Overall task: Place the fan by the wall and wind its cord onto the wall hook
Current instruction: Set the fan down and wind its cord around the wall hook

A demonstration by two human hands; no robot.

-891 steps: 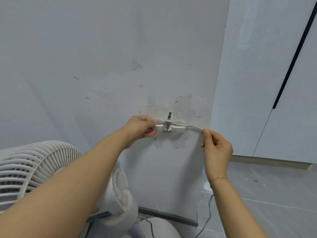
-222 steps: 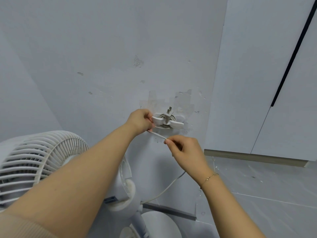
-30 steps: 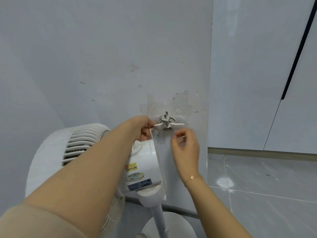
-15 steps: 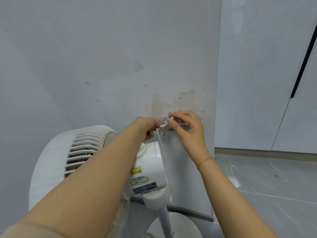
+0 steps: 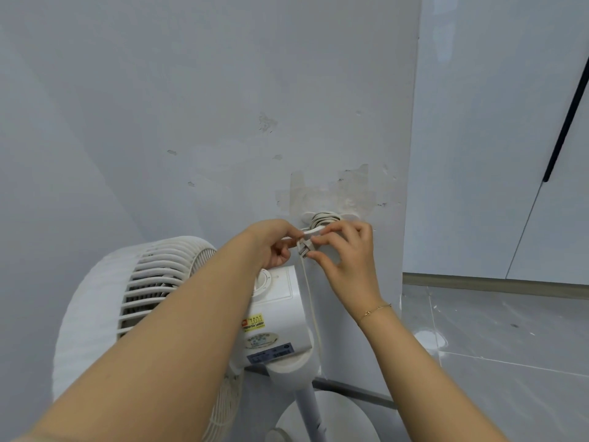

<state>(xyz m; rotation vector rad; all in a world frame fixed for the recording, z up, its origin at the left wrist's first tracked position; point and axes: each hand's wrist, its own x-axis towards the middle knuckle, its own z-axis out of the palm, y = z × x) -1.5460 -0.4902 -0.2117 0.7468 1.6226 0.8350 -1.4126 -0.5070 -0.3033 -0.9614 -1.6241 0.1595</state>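
Note:
The white pedestal fan [image 5: 274, 317] stands close against the grey wall [image 5: 223, 106], its grille facing left. Above it the white wall hook [image 5: 314, 231] carries several turns of the fan's white cord [image 5: 323, 218]. One strand of cord [image 5: 310, 298] hangs straight down from the hook beside the fan's motor housing. My left hand [image 5: 274, 242] holds the left end of the hook. My right hand [image 5: 342, 250] pinches the plug [image 5: 304, 248] at the hook between thumb and fingers. The hook's right side is hidden behind my fingers.
The fan's round base [image 5: 328, 422] and pole [image 5: 310, 409] stand on the floor near the wall's corner. To the right are grey floor tiles [image 5: 510, 346] and white cabinet doors [image 5: 497, 138] with a dark handle strip [image 5: 567, 122].
My right hand came up from below the hook and now pinches the plug, which has tipped from pointing up to pointing down-left. My left hand stays on the hook.

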